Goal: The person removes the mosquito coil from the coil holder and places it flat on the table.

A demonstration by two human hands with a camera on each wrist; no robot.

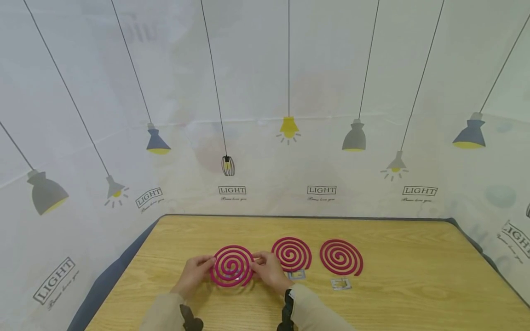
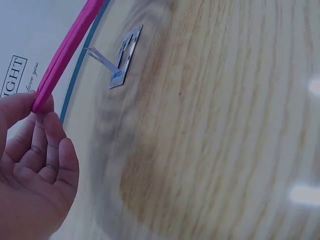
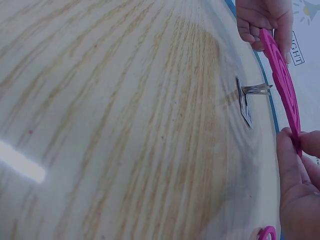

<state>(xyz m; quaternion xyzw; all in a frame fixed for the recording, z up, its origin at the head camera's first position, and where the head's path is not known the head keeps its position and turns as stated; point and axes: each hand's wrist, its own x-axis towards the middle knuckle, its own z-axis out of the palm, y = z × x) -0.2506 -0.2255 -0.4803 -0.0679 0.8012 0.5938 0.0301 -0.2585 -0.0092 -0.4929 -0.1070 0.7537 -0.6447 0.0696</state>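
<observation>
Between my two hands a pink spiral mosquito coil [image 1: 232,248] is held by its opposite edges, raised above the table. My left hand [image 1: 194,272] pinches its left rim between thumb and fingers, and my right hand [image 1: 270,271] pinches the right rim. Below the coil, a small metal coil stand [image 3: 243,102] lies on the wood with its prong bent upward. In the left wrist view that stand [image 2: 125,57] sits apart from the coil [image 2: 65,55], which appears edge-on.
To the right are two more pink coils, one nearer [image 1: 291,243] and one farther [image 1: 340,246], each with a metal stand in front, the near one [image 1: 296,274] and the far one [image 1: 341,283]. A wood-grain table [image 1: 414,266] meets a lamp-printed curtain [image 1: 265,165].
</observation>
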